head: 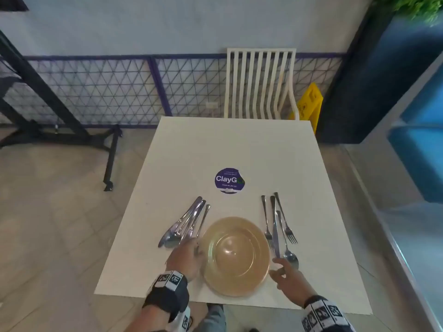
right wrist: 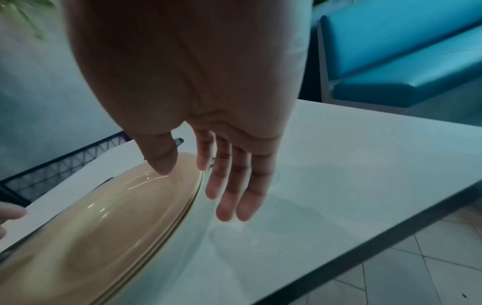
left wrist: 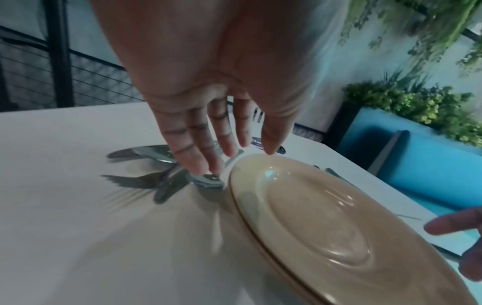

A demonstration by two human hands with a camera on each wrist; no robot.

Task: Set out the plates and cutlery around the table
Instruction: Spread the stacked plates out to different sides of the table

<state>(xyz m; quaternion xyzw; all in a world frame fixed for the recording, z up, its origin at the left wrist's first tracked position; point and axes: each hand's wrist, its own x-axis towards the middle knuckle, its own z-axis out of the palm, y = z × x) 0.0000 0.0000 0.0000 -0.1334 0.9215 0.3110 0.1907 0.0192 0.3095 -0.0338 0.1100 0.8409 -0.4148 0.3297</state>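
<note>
Plates (head: 237, 256), beige and stacked, at least two by the rims in the wrist views, sitting on the white counter (head: 239, 149) near its front edge. Lying left of the stack: about four pieces of cutlery (head: 184, 224), overlapping. Lying right: four pieces (head: 279, 226), two forks, a knife, a spoon. Flanking the stack: left hand (head: 185, 261) and right hand (head: 291, 277), fingers straight, gripping nothing.

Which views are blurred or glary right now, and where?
Head view: mostly sharp, glare on the plate centre, edges bent. Left wrist view: cutlery smeared, its shadows streaked. Right wrist view: dim, bluish; plate rim smeared, right hand soft.
</note>
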